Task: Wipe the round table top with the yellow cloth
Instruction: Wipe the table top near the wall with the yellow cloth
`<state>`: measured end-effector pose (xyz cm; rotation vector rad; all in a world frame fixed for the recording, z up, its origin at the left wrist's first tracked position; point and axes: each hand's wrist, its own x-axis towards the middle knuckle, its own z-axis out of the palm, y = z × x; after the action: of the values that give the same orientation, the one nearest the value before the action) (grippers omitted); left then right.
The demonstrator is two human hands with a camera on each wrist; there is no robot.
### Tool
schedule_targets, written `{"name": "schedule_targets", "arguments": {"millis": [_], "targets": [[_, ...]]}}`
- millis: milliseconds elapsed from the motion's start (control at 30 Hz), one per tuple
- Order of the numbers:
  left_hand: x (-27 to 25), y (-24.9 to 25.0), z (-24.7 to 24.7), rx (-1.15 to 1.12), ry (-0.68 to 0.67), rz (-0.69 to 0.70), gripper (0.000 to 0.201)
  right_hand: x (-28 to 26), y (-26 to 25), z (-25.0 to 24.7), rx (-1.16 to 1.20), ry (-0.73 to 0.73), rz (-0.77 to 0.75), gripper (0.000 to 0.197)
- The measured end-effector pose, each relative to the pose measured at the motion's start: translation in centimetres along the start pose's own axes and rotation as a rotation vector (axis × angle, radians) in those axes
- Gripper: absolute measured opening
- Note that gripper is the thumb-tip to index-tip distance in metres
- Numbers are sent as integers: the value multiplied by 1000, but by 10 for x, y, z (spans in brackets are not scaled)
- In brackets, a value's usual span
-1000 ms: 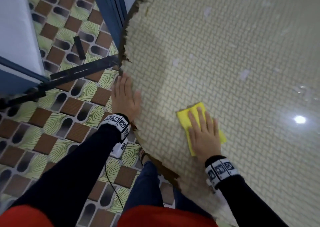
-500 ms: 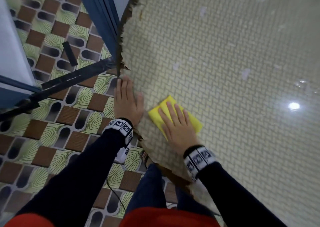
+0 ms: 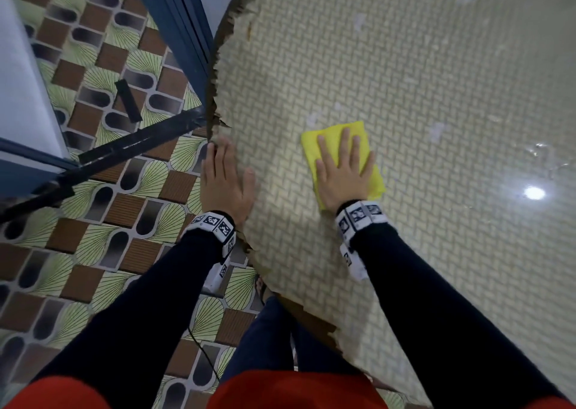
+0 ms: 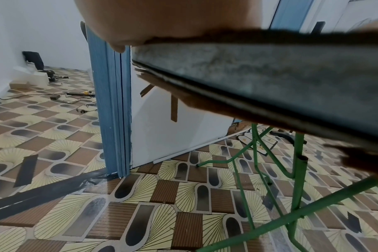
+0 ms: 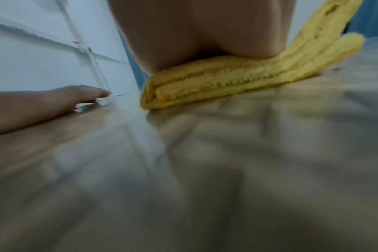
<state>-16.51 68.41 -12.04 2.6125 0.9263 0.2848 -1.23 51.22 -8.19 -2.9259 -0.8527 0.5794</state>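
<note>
The round table top has a pale woven-pattern cover under a glossy sheet, frayed brown along its left rim. A folded yellow cloth lies on it near that rim. My right hand presses flat on the cloth with straight, spread fingers. In the right wrist view the heel of the palm sits on the folded yellow cloth. My left hand rests flat on the table's left edge, fingers straight, thumb on the top. The left wrist view shows the palm on the thick table edge.
A blue door frame stands just left of the table. Black tape strips lie on the patterned tile floor. Green metal table legs stand under the top. A light glare spot and small white flecks mark the table.
My right hand slid the cloth left toward the table's edge, then back out to the right and farther onto the top. The left hand stayed on the rim.
</note>
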Motion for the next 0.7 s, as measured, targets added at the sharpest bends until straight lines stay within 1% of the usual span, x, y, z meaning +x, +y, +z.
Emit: {"name": "schedule_targets", "arguments": {"millis": [67, 167, 233, 300, 367, 467, 533, 600, 633, 700], "targets": [[1, 0, 1, 21, -1, -2, 66, -27, -4, 11, -34, -23, -139, 50], [1, 0, 1, 50, 24, 10, 65, -80, 11, 29, -80, 5, -336, 50], [1, 0, 1, 51, 31, 5, 66, -106, 33, 36, -64, 27, -377, 49], [0, 0, 0, 54, 20, -6, 67, -117, 56, 35, -50, 60, -320, 49], [0, 3, -3, 37, 14, -10, 68, -112, 71, 29, -53, 88, -199, 48], [2, 3, -12, -17, 12, -24, 67, -79, 73, 14, 27, 86, 16, 47], [5, -1, -15, -31, 23, -10, 65, -47, 62, 4, 89, 78, 124, 47], [14, -5, -19, -50, 26, 11, 65, -19, 42, -4, 127, 50, 161, 48], [21, -7, -22, -61, 16, 18, 66, -11, 31, -5, 125, 41, 145, 47], [39, -9, -29, -71, -2, 30, 66, -5, 10, -5, 116, 27, 65, 46]]}}
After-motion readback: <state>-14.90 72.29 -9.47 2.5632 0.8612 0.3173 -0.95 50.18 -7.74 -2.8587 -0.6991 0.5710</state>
